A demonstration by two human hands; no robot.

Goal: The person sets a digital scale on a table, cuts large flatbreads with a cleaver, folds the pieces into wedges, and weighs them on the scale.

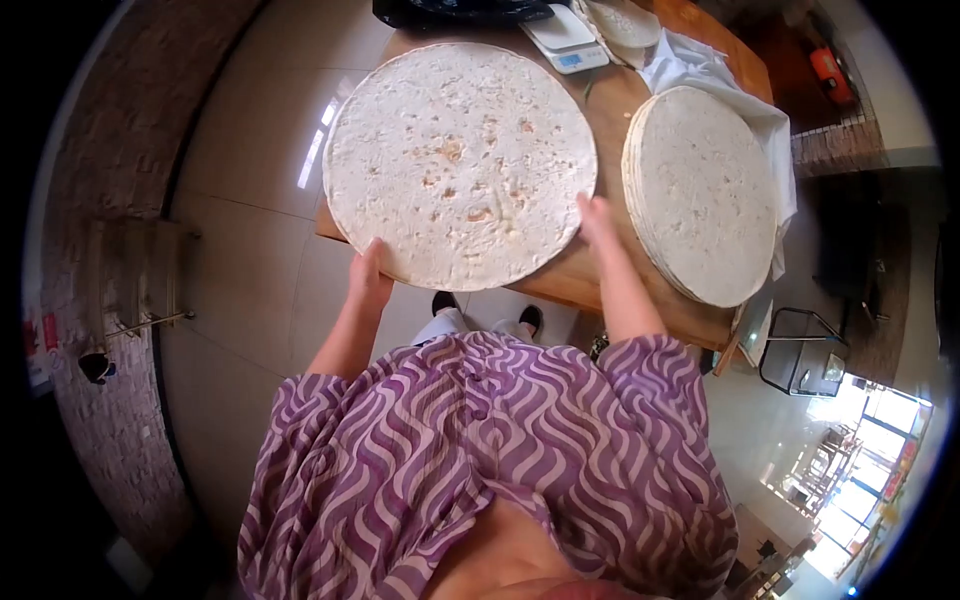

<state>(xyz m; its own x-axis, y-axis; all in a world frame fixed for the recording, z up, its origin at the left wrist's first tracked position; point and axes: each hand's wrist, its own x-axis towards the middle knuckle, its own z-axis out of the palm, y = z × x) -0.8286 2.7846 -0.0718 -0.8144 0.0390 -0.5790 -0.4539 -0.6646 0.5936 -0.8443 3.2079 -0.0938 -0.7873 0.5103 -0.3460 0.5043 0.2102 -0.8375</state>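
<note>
Brown wooden table (609, 150): bears the stack, freeing my hands.
Stack of pale, round flatbreads (706, 195): right of mine.
Brown-speckled, thin round flatbread (455, 165): between my hands, likely for even support.
Left hand (371, 277): closed on near-left rim.
Right hand (598, 220): closed on right rim.

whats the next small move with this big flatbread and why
Probably ease the flatbread slightly to the right, farther over the table. The left hand and right hand grip its rim, but its left part reaches out past the table's edge, while a stack of similar flatbreads lies to the right.
</note>
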